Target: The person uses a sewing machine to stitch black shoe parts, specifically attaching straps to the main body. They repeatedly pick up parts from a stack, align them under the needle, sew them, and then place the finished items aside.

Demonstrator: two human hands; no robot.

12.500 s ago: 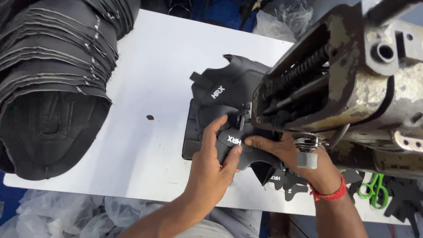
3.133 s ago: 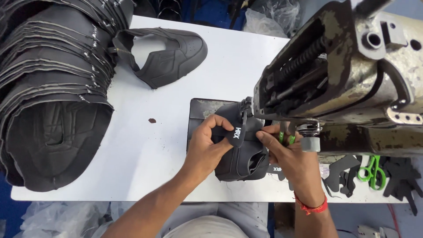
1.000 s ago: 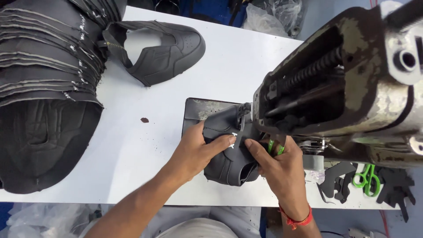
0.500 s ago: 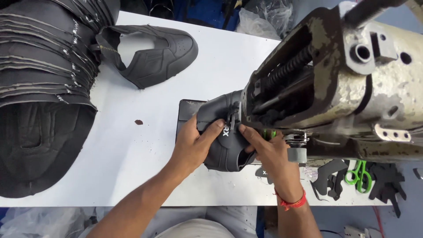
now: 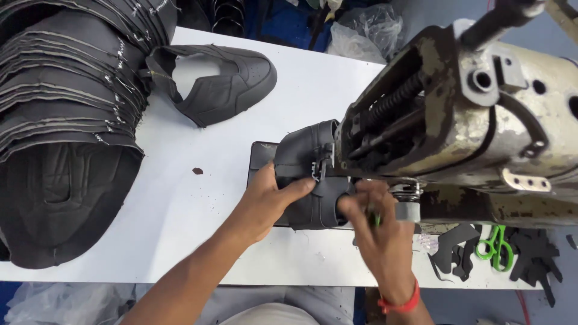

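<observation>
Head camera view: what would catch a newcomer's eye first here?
The big worn sewing machine fills the right side, its paint chipped. Under its head, the left hand and right hand press a black shoe upper on the white table. A tall stack of black uppers crowds the left edge.
</observation>
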